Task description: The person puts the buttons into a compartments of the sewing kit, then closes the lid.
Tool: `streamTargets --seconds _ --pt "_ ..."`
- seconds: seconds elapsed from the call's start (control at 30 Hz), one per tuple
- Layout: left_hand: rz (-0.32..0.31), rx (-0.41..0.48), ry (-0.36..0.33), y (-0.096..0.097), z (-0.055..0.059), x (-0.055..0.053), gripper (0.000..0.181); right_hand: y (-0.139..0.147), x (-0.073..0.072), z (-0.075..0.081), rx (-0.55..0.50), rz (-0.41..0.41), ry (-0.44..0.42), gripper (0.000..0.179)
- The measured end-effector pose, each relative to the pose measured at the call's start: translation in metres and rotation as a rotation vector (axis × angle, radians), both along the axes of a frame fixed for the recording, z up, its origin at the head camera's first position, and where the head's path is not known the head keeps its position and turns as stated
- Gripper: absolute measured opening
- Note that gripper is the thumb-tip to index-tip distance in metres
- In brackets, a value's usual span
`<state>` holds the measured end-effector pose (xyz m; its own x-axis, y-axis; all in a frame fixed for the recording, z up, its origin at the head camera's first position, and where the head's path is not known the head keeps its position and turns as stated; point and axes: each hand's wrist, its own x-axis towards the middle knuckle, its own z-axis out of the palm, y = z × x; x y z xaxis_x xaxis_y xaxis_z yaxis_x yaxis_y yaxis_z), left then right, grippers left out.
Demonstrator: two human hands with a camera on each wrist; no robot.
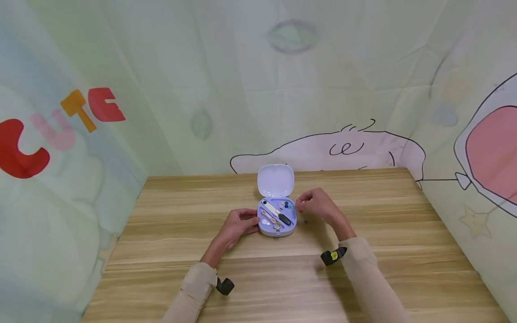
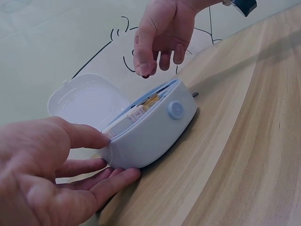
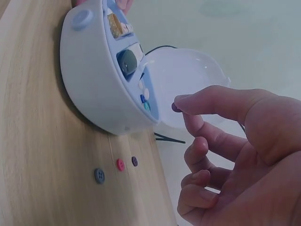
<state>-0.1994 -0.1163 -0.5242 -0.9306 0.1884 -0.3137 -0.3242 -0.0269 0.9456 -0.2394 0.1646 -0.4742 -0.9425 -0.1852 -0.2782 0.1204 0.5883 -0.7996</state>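
A small pale-blue sewing box (image 1: 277,233) stands on the table, its white lid (image 1: 276,180) raised at the back. My left hand (image 1: 237,226) rests at its left side, thumb on the rim and fingertips low along the wall, fairly straight. To the right of the box my right hand (image 1: 321,205) pinches a small dark button (image 3: 176,108) between thumb and fingertip, above the rim in the left wrist view. Inside lie a white tool with a black handle (image 1: 284,219), a pink-handled tool (image 1: 268,216), a gold thimble (image 3: 114,26) and several small buttons (image 3: 145,100).
Beside the box on the wooden table (image 1: 169,251) lie a grey-blue button (image 3: 99,176), a pink-red button (image 3: 121,165) and a dark purple button (image 3: 135,161). A printed curtain (image 1: 242,89) hangs behind the table's far edge.
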Motion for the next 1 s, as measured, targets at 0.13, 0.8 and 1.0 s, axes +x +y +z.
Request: streamTargets --seconds 0.13,0.8,1.0 --pt "0.002 0.001 -0.003 0.0 0.001 0.0 0.035 -0.005 0.0 0.003 0.003 -0.005 -0.012 0.01" --pt "-0.008 -0.012 -0.002 -0.001 -0.002 -0.001 0.035 -0.015 -0.002 0.002 -0.047 0.017 0.013 0.018" --pt "-0.008 -0.008 0.006 -0.001 -0.003 -0.001 0.034 -0.008 -0.001 0.001 -0.043 0.002 0.019 0.024"
